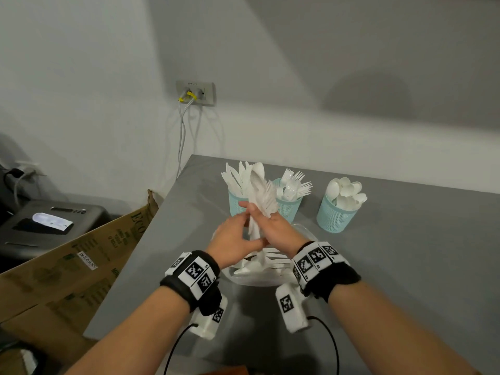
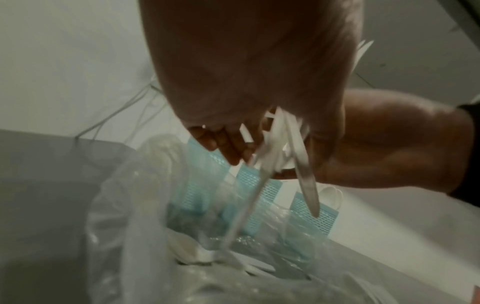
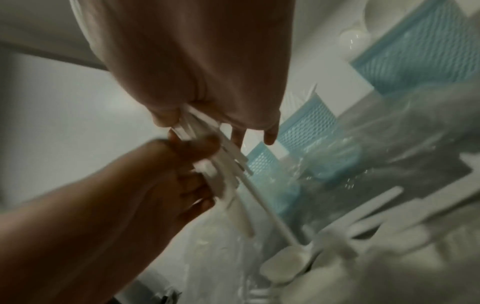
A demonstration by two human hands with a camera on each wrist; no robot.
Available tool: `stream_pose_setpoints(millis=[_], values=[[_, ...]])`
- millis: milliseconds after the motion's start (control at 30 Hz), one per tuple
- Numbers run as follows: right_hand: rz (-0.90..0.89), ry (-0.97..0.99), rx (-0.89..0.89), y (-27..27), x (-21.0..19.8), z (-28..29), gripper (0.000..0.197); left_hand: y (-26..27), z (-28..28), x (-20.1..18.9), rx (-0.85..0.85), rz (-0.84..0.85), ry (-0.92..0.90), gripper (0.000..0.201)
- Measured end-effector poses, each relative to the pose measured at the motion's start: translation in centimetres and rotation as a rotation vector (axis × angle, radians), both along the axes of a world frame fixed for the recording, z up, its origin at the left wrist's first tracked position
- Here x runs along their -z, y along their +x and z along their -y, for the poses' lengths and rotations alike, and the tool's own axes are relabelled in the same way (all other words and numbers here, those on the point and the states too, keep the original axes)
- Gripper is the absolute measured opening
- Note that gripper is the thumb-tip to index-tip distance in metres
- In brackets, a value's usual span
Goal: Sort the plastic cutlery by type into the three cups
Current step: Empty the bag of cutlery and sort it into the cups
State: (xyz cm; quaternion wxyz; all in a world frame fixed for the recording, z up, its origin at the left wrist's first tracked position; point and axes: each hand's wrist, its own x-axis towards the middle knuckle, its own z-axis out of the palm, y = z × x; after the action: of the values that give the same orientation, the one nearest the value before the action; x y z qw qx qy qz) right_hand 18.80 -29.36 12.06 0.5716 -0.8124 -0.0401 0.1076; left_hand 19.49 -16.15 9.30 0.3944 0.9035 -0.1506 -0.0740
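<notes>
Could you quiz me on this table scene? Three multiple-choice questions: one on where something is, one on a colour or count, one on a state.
1. Where is the spoon cup?
A. rightmost of the cups
B. leftmost
C. on the floor

2. What colour are the cups?
A. red
B. light blue
C. black

3. What is the right hand doing?
A. resting flat on the table
B. hanging idle
C. holding a bundle of cutlery

Answers: 1 A, spoon bowls fill the right cup. 2 B, all three are light blue mesh. 3 C, its fingers wrap the white bundle.
</notes>
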Motion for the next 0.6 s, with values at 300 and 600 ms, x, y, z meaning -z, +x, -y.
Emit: stream_pose_setpoints(millis=[300, 600], values=[[-0.018, 0.171, 0.010, -0.3, 0.4, 0.0, 0.038, 0.0, 1.9, -0.3, 0.125, -0.093, -0.346, 0.064], [0.148, 0.302, 0.195, 0.1, -2.6, -0.1, 0.074, 0.6, 2.1, 0.1, 0.019, 0.083, -0.420, 0.052]])
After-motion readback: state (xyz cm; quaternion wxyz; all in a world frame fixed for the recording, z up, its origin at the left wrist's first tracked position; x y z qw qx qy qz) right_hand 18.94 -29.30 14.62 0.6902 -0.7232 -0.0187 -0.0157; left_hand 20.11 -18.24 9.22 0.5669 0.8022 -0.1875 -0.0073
